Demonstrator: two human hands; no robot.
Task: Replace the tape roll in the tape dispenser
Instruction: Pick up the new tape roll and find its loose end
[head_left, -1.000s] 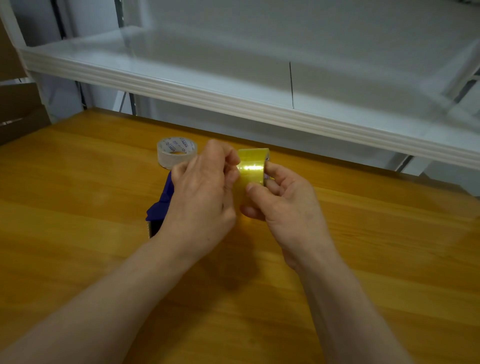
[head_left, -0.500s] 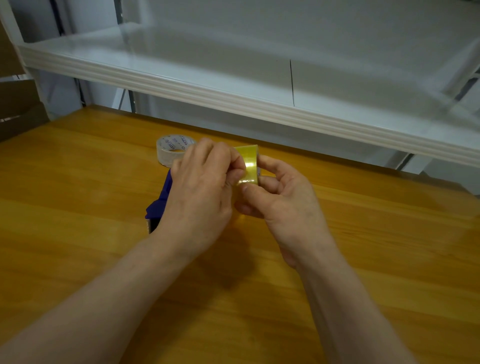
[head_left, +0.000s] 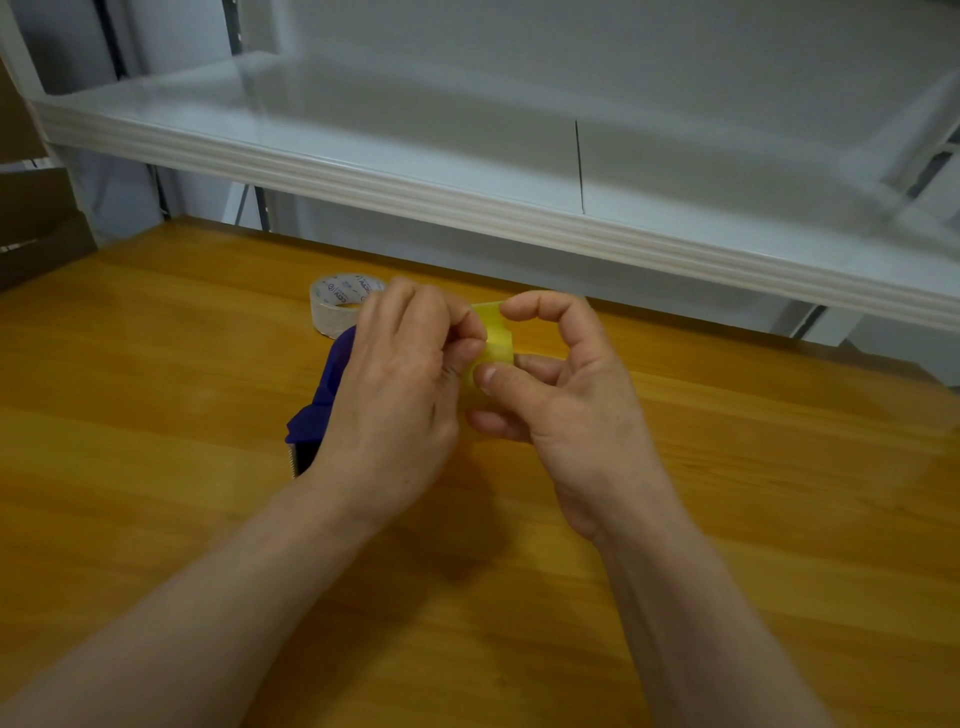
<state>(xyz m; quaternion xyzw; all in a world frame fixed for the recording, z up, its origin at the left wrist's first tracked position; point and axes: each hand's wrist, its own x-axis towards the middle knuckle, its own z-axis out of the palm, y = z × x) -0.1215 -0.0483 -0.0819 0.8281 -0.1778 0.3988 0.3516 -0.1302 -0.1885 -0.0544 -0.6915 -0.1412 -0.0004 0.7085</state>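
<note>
We tilted yellow tape roll (head_left: 496, 338) edge-on; left hand (head_left: 400, 395) pinched its edge, right hand (head_left: 566, 384) gripped it. Slipping pinch might re-stick tape end.

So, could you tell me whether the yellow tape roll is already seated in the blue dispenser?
No, the left hand and right hand hold the yellow tape roll, while the blue dispenser lies on the table.

Yellow tape roll (head_left: 496, 344). Dark blue tape dispenser (head_left: 335, 375). Blue print on the clear roll (head_left: 332, 310). Orange-brown table (head_left: 156, 415) with wood-grain lines. White shelf (head_left: 415, 193).
</note>
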